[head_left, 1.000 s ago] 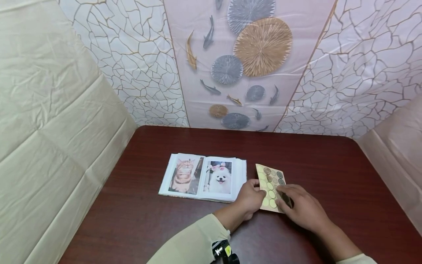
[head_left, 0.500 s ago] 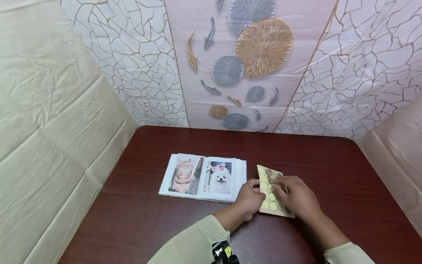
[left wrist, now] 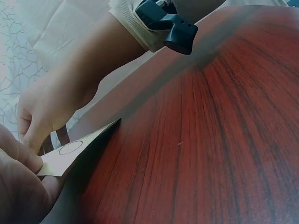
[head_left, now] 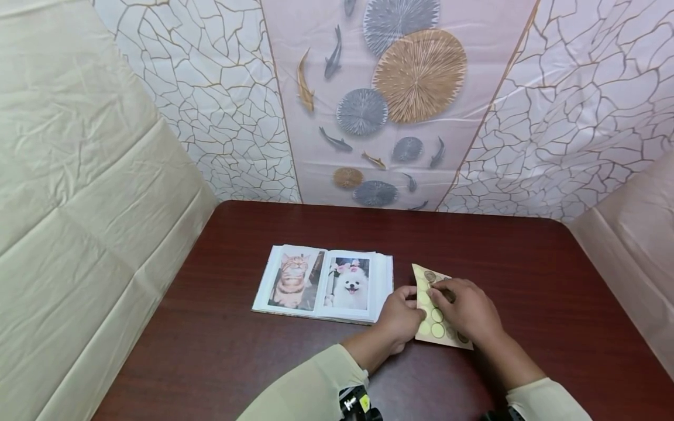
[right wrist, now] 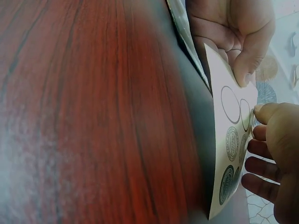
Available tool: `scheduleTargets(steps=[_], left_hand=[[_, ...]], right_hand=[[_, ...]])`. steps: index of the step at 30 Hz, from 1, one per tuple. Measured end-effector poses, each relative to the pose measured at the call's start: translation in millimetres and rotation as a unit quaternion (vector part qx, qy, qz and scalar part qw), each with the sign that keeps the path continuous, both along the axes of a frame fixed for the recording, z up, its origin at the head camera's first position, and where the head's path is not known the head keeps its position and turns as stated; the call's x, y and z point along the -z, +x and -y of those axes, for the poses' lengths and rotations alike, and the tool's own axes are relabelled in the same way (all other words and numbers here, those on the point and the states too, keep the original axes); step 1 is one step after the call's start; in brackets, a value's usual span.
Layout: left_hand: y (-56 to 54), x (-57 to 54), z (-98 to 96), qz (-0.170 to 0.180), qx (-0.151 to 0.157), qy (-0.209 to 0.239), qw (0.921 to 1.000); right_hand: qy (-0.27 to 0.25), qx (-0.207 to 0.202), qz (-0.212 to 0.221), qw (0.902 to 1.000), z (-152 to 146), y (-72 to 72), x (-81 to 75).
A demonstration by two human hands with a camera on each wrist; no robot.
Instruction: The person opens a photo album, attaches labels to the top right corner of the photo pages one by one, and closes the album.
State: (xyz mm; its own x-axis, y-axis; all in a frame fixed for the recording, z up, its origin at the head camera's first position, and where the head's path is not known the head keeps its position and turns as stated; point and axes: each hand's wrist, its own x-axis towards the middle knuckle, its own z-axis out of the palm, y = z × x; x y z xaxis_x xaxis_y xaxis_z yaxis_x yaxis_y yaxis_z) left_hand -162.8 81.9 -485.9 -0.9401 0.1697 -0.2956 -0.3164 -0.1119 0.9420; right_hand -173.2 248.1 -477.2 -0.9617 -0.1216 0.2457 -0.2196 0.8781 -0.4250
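Note:
A sheet of round stickers (head_left: 437, 330) is propped up at a slant over the table, some stickers plain yellow, others dark and printed. Its left edge is held by my left hand (head_left: 397, 320), thumb on the face and fingers behind. My right hand (head_left: 472, 313) is over the sheet's upper middle, thumb and forefinger tips together at a sticker, which they cover. In the right wrist view, plain circles and dark printed stickers show on the sticker sheet (right wrist: 229, 135), with the right hand's other fingers (right wrist: 261, 167) loosely bent beside it.
An open photo album (head_left: 380, 286) lies left of the hands, showing a cat photo (head_left: 292, 282) and a white dog photo (head_left: 351, 285). The dark red wooden table (head_left: 210, 351) ends at a patterned cloth backdrop (head_left: 363, 169).
My right hand has moved up and left across the sheet from its right edge, its thumb and forefinger tips closing together. The sheet has shifted slightly; my left hand stays at its edge.

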Motion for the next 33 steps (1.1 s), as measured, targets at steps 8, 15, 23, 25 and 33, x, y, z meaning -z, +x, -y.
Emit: scheduleTargets(steps=[8, 15, 23, 25, 33], left_hand=[[-0.3, 0.8, 0.2, -0.001, 0.003, 0.002, 1.0], [0.0, 1.3, -0.1, -0.001, -0.002, 0.004, 1.0], [0.9, 0.1, -1.5, 0.005, -0.011, 0.004, 0.9999], [1.1, 0.0, -1.7, 0.006, -0.014, 0.002, 0.9999], [0.1, 1.6, -1.1, 0.013, -0.02, 0.008, 0.9997]], right_hand=[[0.003, 0.008, 0.0, 1.0, -0.5, -1.3, 1.5], [0.002, 0.009, 0.001, 1.0, -0.4, -0.8, 2.8], [-0.002, 0.014, -0.004, 0.9999, -1.3, -2.1, 4.8], [-0.01, 0.017, -0.002, 0.9998, -1.5, -2.3, 5.0], [-0.031, 0.022, -0.012, 0.9992, -6.4, -2.7, 7.1]])
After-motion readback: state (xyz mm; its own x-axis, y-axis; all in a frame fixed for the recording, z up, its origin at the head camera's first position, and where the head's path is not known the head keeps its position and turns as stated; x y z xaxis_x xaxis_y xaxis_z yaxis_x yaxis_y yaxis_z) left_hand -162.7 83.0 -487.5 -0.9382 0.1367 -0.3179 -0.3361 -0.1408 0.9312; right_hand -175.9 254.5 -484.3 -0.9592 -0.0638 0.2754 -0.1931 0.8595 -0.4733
